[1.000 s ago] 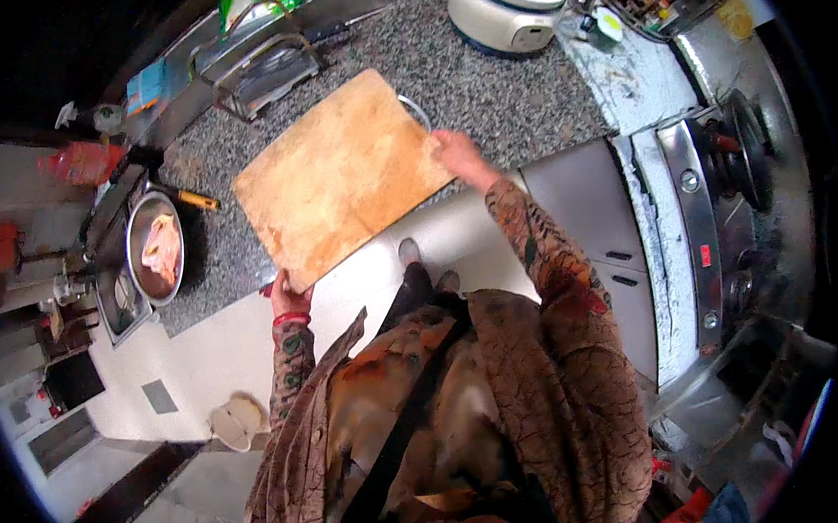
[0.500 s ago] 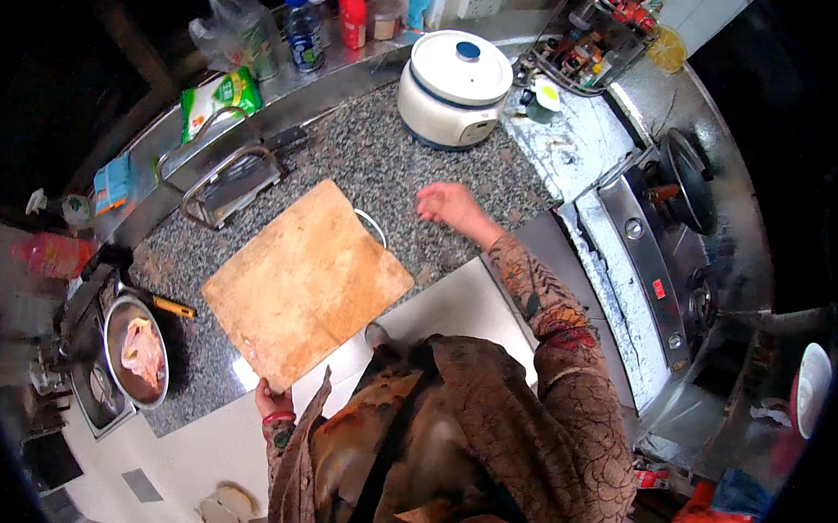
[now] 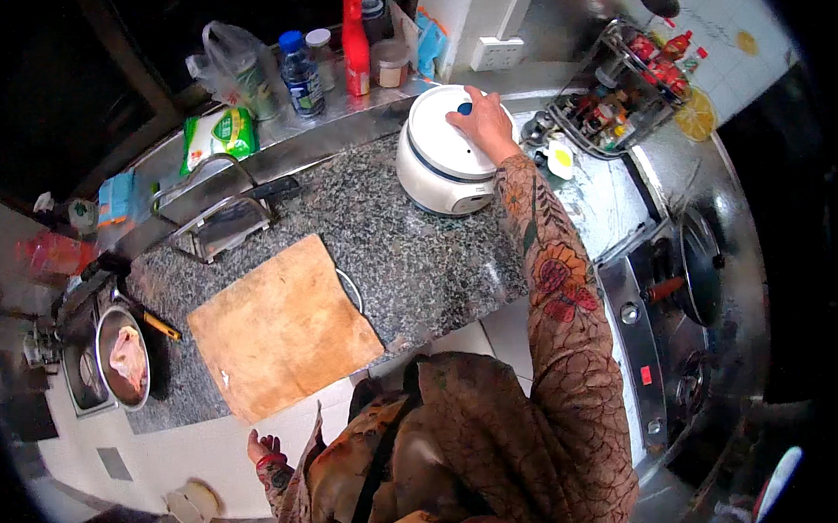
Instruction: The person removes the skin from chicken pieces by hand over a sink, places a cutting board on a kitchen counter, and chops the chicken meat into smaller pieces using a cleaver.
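Observation:
At the back of the counter stands a white electric cooker (image 3: 423,179) with a dark band round it. Its white lid (image 3: 435,125) is on, and my right hand (image 3: 490,123) has its fingers round the blue lid knob (image 3: 465,108). Nearer to me lies a wooden cutting board (image 3: 286,328), with a white ring-shaped handle showing at its right edge. My left hand (image 3: 263,448) hangs just off the board's near left corner, fingers apart, holding nothing visible. To the left, a metal bowl (image 3: 122,317) holds a piece of raw poultry (image 3: 129,356).
A yellow-handled tool (image 3: 162,326) lies by the bowl, near the sink (image 3: 80,388). A metal rack (image 3: 221,230) stands behind the board. Bottles and bags line the back ledge (image 3: 338,109). On the right are a condiment rack (image 3: 608,94) and a stove with a pan (image 3: 700,268).
My right hand has reached forward from above the counter to the cooker's lid knob and closed on it. My left hand has come away from the cutting board's corner.

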A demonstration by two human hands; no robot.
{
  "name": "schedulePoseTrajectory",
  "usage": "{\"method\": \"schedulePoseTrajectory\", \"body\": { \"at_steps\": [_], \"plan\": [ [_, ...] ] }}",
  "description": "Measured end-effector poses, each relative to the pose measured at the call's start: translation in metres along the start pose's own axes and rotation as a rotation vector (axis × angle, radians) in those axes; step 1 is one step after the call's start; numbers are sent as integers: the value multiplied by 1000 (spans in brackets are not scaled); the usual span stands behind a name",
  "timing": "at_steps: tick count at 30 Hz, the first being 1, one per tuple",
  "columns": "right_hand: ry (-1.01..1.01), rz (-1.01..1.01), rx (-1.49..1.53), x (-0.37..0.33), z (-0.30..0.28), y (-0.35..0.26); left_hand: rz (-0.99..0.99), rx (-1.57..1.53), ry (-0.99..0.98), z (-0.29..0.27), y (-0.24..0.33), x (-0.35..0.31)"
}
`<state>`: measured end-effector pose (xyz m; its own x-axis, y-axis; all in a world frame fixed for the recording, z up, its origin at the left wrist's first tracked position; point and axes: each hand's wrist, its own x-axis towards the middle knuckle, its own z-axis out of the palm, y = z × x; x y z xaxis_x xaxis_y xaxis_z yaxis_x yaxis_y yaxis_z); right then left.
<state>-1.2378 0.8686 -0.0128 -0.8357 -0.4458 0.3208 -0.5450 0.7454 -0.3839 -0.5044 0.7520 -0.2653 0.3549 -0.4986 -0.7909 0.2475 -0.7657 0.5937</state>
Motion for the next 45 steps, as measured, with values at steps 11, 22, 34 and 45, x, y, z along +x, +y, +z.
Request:
{"method": "schedulePoseTrajectory", "body": {
  "at_steps": [11,22,34,45],
  "plan": [
    [314,-86,310,-1,-59,37,762,168,185,25,-31,-84],
    [62,88,363,-195,-38,165,1047,262,-389,150,-24,-157],
    [-142,75,154,-223,40,185,961,382,-636,204,-48,-215],
    [-54,82,113,-219,65,188,943,599,-818,235,-45,-207]
  ]
}}
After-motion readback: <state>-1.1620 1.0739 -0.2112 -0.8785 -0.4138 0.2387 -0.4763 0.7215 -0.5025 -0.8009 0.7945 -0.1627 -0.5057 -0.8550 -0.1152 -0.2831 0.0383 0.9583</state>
